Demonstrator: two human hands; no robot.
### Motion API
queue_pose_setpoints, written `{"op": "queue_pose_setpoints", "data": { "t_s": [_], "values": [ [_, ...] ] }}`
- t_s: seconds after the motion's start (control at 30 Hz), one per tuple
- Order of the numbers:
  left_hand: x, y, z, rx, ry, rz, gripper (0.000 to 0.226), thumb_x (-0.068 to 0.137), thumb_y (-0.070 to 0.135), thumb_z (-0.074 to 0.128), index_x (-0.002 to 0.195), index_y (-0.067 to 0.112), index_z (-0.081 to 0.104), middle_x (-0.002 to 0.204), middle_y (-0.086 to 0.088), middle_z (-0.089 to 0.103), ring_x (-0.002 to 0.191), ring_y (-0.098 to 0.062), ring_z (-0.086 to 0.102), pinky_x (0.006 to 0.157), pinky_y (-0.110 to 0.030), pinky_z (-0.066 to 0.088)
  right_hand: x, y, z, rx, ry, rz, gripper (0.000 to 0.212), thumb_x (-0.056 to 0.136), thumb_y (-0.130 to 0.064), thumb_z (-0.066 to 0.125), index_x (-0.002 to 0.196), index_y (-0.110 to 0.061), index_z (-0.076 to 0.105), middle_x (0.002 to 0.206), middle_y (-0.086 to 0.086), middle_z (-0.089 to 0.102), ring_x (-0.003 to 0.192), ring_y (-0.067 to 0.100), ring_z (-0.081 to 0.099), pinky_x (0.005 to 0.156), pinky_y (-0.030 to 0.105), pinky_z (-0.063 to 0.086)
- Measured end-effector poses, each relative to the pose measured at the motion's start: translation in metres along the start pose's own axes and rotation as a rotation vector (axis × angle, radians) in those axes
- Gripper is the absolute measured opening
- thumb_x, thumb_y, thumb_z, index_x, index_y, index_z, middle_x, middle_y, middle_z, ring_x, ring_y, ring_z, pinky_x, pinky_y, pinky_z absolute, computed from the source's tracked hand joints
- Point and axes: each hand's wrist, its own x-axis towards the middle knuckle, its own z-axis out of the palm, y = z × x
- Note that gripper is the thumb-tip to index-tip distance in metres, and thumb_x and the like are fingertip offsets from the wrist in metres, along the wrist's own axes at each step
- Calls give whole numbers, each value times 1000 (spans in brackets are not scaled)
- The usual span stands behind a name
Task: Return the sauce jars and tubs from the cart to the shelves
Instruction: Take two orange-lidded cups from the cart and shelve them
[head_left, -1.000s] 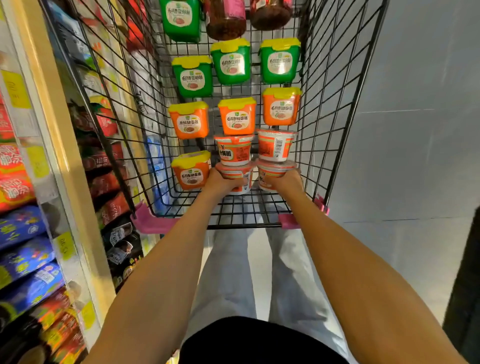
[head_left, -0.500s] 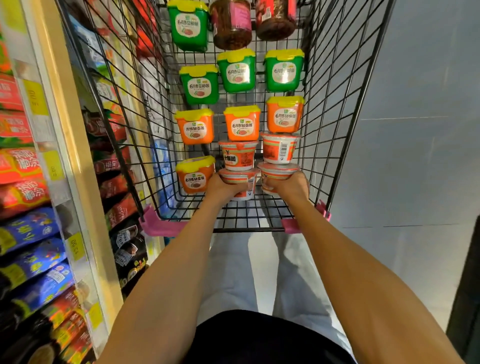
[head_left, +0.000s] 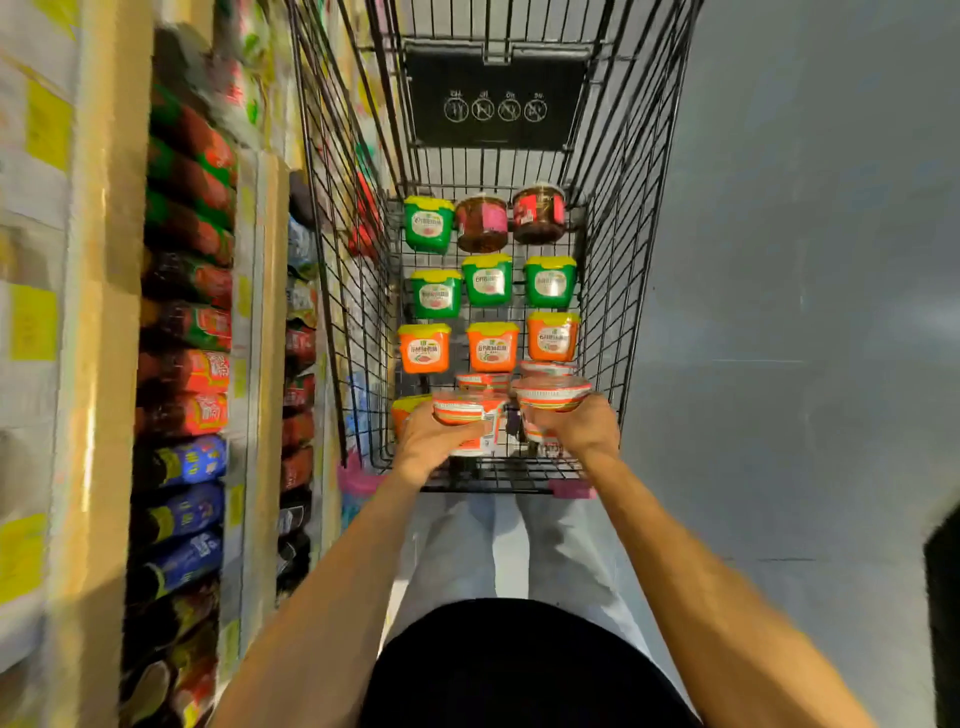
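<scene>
Both hands reach into the black wire cart (head_left: 631, 270). My left hand (head_left: 428, 441) grips a round white-and-red sauce tub (head_left: 470, 413). My right hand (head_left: 582, 426) grips a second round tub (head_left: 553, 395). Both tubs are lifted above the cart floor. Two more round tubs (head_left: 483, 381) lie just beyond them. Farther in stand orange tubs with yellow lids (head_left: 492, 347), green tubs with yellow lids (head_left: 487, 280) and two dark sauce jars (head_left: 482, 223). Another orange tub (head_left: 408, 408) is partly hidden behind my left hand.
Shelves (head_left: 98, 364) packed with red, green and blue packets run along the left, close to the cart's side. A grey tiled floor (head_left: 805, 312) stretches to the right. A dark object (head_left: 943, 597) stands at the right edge. The image is motion-blurred.
Both hands have lifted their round tubs up off the cart floor. My head has tipped up, so the far end of the cart has come into view.
</scene>
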Motion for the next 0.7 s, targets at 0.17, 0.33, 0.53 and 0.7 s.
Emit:
{"op": "queue_pose_setpoints", "data": {
  "t_s": [0.17,0.33,0.53,0.7],
  "values": [
    [-28,47,-35,11,53,100,46,66,30,92,106,27,69,104,3,73,91,-12,69,87,-30,55,-18,-29,-29,18,20,-135,41,66,-38,91,98,-19,72,100,0,76,84,14,70,78,29,58],
    [-50,87,-77,-15,148,252,69,64,32,93,124,19,62,113,2,71,101,-17,68,77,-26,54,-45,-64,-67,28,62,-352,49,67,-38,90,108,-19,71,102,2,75,88,15,69,80,30,56],
    [-94,143,-111,-97,291,501,92,44,57,92,123,26,59,113,7,72,103,-13,70,92,-45,57,-85,-122,-117,81,122,-626,67,61,-38,93,116,-17,64,101,-5,72,91,10,69,70,15,49],
    [-144,177,-124,-188,475,665,78,45,60,91,111,30,61,109,5,74,101,-12,71,96,-41,55,-122,-172,-156,137,103,-864,67,61,-35,93,119,-20,61,103,-10,70,90,-3,65,76,14,51]
  ]
}}
